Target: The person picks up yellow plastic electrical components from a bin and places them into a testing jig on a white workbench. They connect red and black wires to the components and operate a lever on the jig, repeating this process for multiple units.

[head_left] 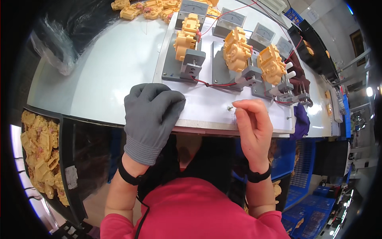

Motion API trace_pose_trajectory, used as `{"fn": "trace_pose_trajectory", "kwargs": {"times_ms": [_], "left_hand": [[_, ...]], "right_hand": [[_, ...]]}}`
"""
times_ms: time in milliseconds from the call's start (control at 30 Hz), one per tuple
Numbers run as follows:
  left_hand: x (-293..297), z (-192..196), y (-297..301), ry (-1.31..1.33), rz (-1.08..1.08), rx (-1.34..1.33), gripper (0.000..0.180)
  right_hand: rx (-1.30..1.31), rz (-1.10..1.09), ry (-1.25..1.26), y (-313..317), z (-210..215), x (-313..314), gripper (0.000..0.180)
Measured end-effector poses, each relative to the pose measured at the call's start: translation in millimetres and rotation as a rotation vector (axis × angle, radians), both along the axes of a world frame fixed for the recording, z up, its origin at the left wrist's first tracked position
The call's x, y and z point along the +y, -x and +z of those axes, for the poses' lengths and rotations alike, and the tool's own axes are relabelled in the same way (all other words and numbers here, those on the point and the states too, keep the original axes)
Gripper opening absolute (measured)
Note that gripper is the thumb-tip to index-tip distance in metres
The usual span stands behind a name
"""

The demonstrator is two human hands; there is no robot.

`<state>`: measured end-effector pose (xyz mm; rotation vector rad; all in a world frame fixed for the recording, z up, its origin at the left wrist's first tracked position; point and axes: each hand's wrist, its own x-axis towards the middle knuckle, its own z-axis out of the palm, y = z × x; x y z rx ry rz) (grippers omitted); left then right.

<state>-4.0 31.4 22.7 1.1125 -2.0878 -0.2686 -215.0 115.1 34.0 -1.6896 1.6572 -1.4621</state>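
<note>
My left hand (pixel 151 115), in a grey knit glove, rests palm down on the front edge of a white board (pixel 207 107), fingers curled, holding nothing I can see. My bare right hand (pixel 252 127) lies at the board's front edge with its fingers bent; the fingertips sit next to a small metal screw (pixel 230 107). Three yellow plastic gearbox parts (pixel 187 38), (pixel 236 49), (pixel 271 63) stand clamped in grey metal fixtures (pixel 191 65) at the back of the board, joined by red wires (pixel 215 84).
Grey panel meters (pixel 232 20) stand behind the fixtures. A black bin (pixel 67 159) at my lower left holds several yellow parts (pixel 38 151). More yellow parts (pixel 143 8) lie at the table's far edge. Black trays (pixel 314 47) sit at right, blue crates (pixel 306 191) below.
</note>
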Motion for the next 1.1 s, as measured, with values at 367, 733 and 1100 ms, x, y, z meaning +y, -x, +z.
{"fn": "trace_pose_trajectory", "kwargs": {"times_ms": [367,733,1100], "left_hand": [[1,-3,3,-0.041,-0.015,0.069,0.014],[0,-4,3,-0.022,-0.029,0.022,0.014],[4,-7,-2,-0.163,-0.048,0.01,0.013]], "right_hand": [[-0.271,-0.009,-0.036,1,2,4,0.011],[-0.248,-0.012,0.001,1,-3,2,0.01],[-0.198,0.024,-0.007,5,-5,-2,0.008]]}}
